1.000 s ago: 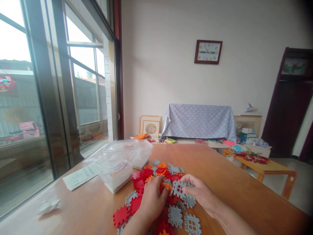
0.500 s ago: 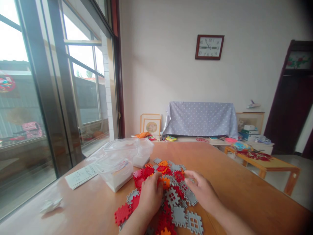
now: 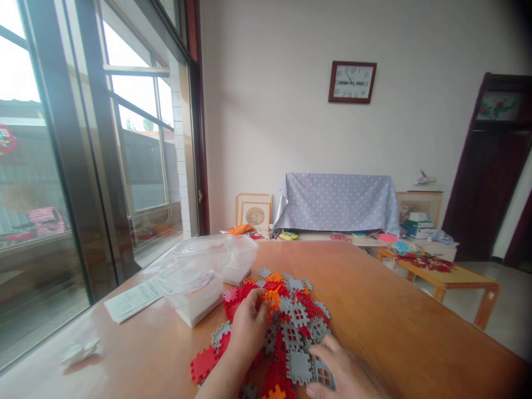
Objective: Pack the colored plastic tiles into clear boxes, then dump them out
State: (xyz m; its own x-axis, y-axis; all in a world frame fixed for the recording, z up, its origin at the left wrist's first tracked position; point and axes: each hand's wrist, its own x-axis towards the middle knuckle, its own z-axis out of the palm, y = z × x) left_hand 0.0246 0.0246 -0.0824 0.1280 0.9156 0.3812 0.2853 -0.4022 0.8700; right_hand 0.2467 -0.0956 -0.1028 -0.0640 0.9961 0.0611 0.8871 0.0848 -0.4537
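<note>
Right hand (image 3: 344, 372) has drawn back to the near edge of the pile, and its fingers lie slack and flat on a grey square lattice tile (image 3: 300, 367). Left hand (image 3: 248, 326) has crept forward, its fingertips (image 3: 261, 303) seemingly pinched on an orange toothed plastic tile (image 3: 273, 299). Both tiles sit in the heap of red, grey and orange interlocking tiles (image 3: 296, 317) on the brown wooden table (image 3: 394, 310), beside clear plastic tubs (image 3: 195, 282). The step looks like picking through the heap. Freeing the orange tile would call for lifting it clear of its snagged neighbours.

The pile of tiles (image 3: 286, 327) lies on the table (image 3: 394, 327), with containers (image 3: 199, 277) to its left.
</note>
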